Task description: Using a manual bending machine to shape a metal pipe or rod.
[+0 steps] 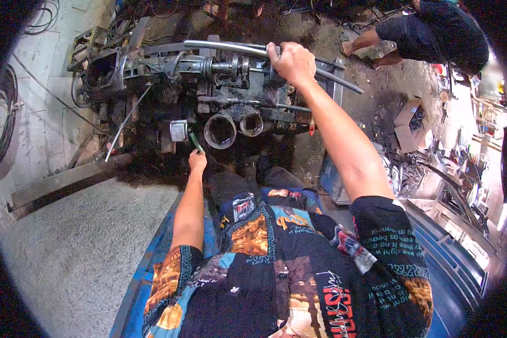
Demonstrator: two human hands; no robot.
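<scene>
A dark, greasy machine (pixel 180 70) with shafts and rollers stretches across in front of me. My right hand (pixel 294 63) is closed around a long grey metal tube (pixel 225 46), which lies along the machine's top and sticks out to the right. My left hand (pixel 197 161) is closed on a thin green handle (pixel 195 141) at the near side; its far end is hard to make out. Just left of that handle is a small silver box (pixel 178 130). To its right sit two round metal cups, a larger one (pixel 219 132) and a smaller one (pixel 251 124).
Blue metal framing (pixel 135 298) lies around me. A thin rod (pixel 127 124) slants down from the machine's left. An open cardboard box (pixel 409 124) and metal scraps stand to the right. Another person in dark clothes (pixel 434 34) is at the upper right. Coiled cable (pixel 5 121) hangs far left.
</scene>
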